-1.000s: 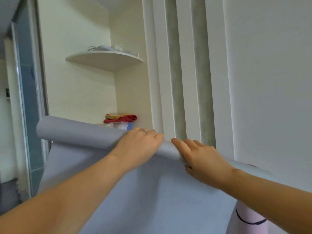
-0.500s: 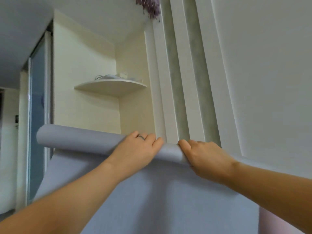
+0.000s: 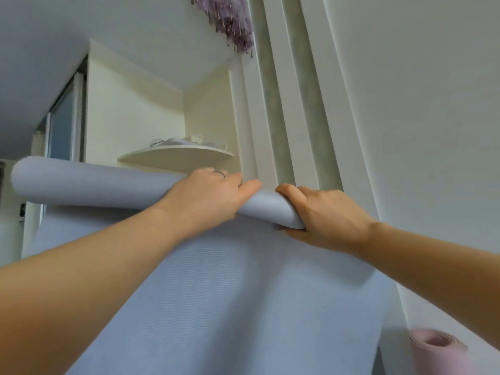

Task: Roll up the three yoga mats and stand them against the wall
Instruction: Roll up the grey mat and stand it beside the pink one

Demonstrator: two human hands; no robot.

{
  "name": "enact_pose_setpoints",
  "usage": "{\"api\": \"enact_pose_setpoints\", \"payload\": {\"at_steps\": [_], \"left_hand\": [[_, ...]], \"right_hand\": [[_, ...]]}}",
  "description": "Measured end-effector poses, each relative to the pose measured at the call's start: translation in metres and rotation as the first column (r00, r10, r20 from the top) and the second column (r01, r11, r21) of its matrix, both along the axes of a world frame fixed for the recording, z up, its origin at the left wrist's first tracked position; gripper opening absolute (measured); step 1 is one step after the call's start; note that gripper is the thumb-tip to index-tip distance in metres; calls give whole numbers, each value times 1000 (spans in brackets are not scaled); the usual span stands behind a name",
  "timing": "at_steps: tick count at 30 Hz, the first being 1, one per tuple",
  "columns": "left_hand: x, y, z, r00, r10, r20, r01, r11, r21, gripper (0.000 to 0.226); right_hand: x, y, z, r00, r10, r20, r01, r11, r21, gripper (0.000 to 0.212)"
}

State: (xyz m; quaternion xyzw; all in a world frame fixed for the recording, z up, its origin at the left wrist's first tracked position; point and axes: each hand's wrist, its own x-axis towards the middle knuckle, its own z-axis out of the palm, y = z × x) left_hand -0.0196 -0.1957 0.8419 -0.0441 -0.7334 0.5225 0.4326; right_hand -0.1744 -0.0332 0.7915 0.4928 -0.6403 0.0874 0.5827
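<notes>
With the grip of left hand (image 3: 213, 196) and right hand (image 3: 330, 215) clamped on the roll of the mat (image 3: 216, 293), held up before the wall (image 3: 419, 104), both should turn together for tight, even ends.

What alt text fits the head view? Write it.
The left hand and right hand hold the rolled end of a blue-grey yoga mat; its flat length runs toward the camera. A rolled pink mat stands by the wall.
</notes>
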Motion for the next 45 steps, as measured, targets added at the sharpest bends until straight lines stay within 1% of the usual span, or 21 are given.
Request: {"api": "enact_pose_setpoints", "payload": {"at_steps": [3,8,10,12,14,16,19,20,24,27,29,31,34,36,37,38,39,40,41,43,45], "left_hand": [[3,5,33,995,-15,-101,15,1000,-3,54],[0,30,93,959,-86,-270,90,996,5,53],[-4,41,106,937,-108,-331,125,992,28,54],[-14,44,105,944,-94,-316,133,985,105,54],[-28,37,81,977,-104,-187,144,966,215,55],[-42,24,38,990,-140,-23,141,946,293,59],[-63,2,-43,966,-226,126,193,954,227,73],[-67,-4,-63,960,-242,140,211,956,203,78],[-75,-15,-140,949,-260,177,214,947,240,76],[-74,-18,-183,948,-254,192,203,947,249,69],[-70,-19,-207,957,-265,116,229,939,256,68],[-68,-13,-228,964,-258,-67,265,891,369,69],[-61,10,-266,922,-108,-372,344,671,657,67],[-56,29,-294,883,-66,-465,443,446,778,56],[-54,38,-303,854,-86,-513,518,220,826,47],[-52,46,-308,829,-93,-552,541,-117,833,38],[-52,53,-307,814,-88,-574,470,-480,741,32],[-53,59,-305,804,-70,-591,343,-757,556,31],[-56,62,-304,792,-38,-610,234,-903,360,32],[-59,67,-301,774,17,-633,145,-978,151,35],[-58,73,-300,745,38,-665,112,-991,69,21]], "right_hand": [[11,12,47,998,-55,10,55,998,11,49],[26,43,128,963,-250,-105,239,965,-103,47],[33,54,145,939,-319,-126,299,942,-152,44],[36,60,142,915,-383,-125,361,917,-167,40],[31,57,117,909,-411,-69,407,911,-65,40],[20,51,74,917,-399,25,393,911,125,43],[12,42,-4,884,-381,269,268,887,376,45],[10,40,-24,859,-359,365,201,893,404,45],[6,33,-90,627,-398,670,-49,838,544,48],[4,27,-129,482,-423,767,-157,820,550,45],[5,21,-155,512,-388,766,-107,856,505,40],[6,15,-173,605,-359,711,0,893,451,38],[-1,8,-190,635,-352,687,77,914,397,37],[-7,7,-198,612,-385,691,99,904,416,37],[-8,7,-202,607,-397,688,102,898,428,37],[-8,7,-208,607,-405,684,99,892,441,37],[-8,7,-212,609,-413,678,99,887,451,37],[-7,7,-217,611,-418,672,94,881,463,37],[-6,7,-221,609,-421,672,91,879,468,37],[-3,9,-225,606,-407,683,87,888,452,38],[1,9,-230,620,-395,678,71,889,453,38]]}}
